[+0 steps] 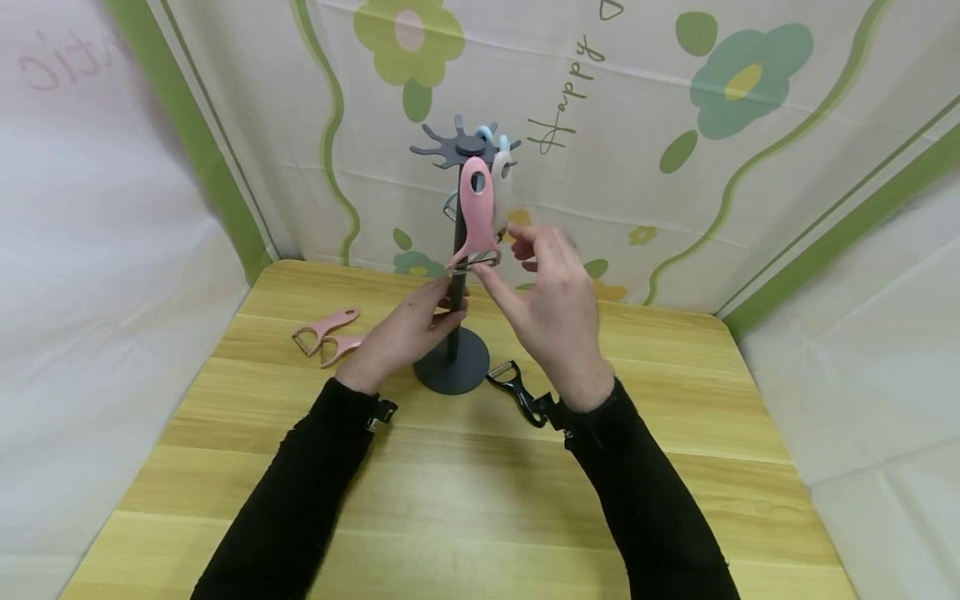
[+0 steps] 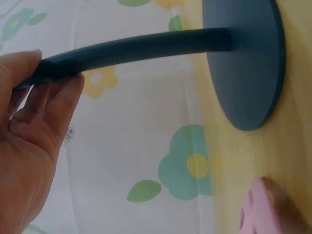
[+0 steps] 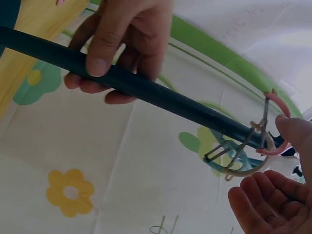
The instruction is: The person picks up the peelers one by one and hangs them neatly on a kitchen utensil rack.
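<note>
Pink peeler (image 1: 477,208) up at the top of the stand (image 1: 453,340), front and centre, handle upward, blade end down beside the pole! Its handle hole faces me, though I can't make out whether a hook runs through it. And here's my right hand (image 1: 558,300) up close, thumb at the blade end, the other fingers loosely bent, a clear gap between them and the thumb, so no full grip there. Down and across, my left hand (image 1: 408,325) has the pole properly wrapped, thumb on one side, fingers on the other, below the pink blade.

Tucked right beside the pink one, a white peeler (image 1: 502,196) hangs too, close to my right fingertips, and behind these a light blue peeler (image 3: 212,165) peeps out, mostly hidden. Hooks fan out above, several of them bare on the left side.

Down to the round base (image 1: 452,375), flat on the wooden surface (image 1: 450,517). Just beside it on the right, a black peeler (image 1: 519,393), slanting, blade end nearest the base. Over on the left, two more pink peelers (image 1: 339,320) lie close together, one partly covered by my left wrist. Behind everything, a flowered cloth (image 1: 570,192)!
</note>
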A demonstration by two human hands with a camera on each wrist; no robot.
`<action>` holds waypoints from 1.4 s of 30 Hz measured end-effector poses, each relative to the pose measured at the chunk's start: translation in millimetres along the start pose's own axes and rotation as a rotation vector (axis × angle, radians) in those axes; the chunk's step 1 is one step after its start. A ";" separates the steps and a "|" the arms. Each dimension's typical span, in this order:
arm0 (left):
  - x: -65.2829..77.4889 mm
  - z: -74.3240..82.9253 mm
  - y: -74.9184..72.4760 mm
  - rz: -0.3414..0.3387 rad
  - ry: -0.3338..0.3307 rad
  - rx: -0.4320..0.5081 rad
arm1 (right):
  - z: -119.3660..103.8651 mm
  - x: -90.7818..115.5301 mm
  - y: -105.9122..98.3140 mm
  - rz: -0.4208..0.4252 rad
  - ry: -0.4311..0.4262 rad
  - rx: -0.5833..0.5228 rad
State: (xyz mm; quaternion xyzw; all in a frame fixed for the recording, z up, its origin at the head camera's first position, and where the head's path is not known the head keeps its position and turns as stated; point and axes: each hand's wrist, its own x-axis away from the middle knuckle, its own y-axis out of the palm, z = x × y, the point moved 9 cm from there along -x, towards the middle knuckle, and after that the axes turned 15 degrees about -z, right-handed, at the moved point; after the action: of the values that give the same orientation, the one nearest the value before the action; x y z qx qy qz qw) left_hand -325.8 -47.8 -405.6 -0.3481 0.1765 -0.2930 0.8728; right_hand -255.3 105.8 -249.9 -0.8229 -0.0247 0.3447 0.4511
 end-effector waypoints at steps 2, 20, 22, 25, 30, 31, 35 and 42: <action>3.6 -1.3 -1.8 -0.024 -0.013 0.001 | 4.4 1.4 6.6 -0.024 0.003 -0.007; 48.4 -34.0 -54.4 0.010 -0.228 -0.137 | 44.7 5.7 82.1 -0.273 0.105 -0.280; 52.4 -37.7 -58.7 0.017 -0.242 -0.144 | 48.0 6.0 91.8 -0.306 0.123 -0.331; 58.2 -42.0 -65.0 0.029 -0.265 -0.152 | 51.9 6.4 105.0 -0.346 0.140 -0.389; 65.3 -48.8 -73.8 0.042 -0.299 -0.154 | 54.1 6.6 123.3 -0.402 0.146 -0.484; 66.1 -49.7 -75.2 0.045 -0.299 -0.155 | 54.0 6.7 126.2 -0.411 0.146 -0.499; 68.9 -50.9 -79.6 0.062 -0.290 -0.156 | 52.8 5.9 135.9 -0.419 0.133 -0.551; 70.5 -51.3 -82.9 0.073 -0.286 -0.157 | 53.7 4.0 142.9 -0.387 0.136 -0.590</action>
State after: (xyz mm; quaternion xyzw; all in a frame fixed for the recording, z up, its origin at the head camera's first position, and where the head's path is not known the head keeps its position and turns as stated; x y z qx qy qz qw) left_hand -330.3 -167.0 -389.6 -0.4469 0.0854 -0.1938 0.8692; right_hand -322.6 61.5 -379.7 -0.9188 -0.2486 0.1754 0.2515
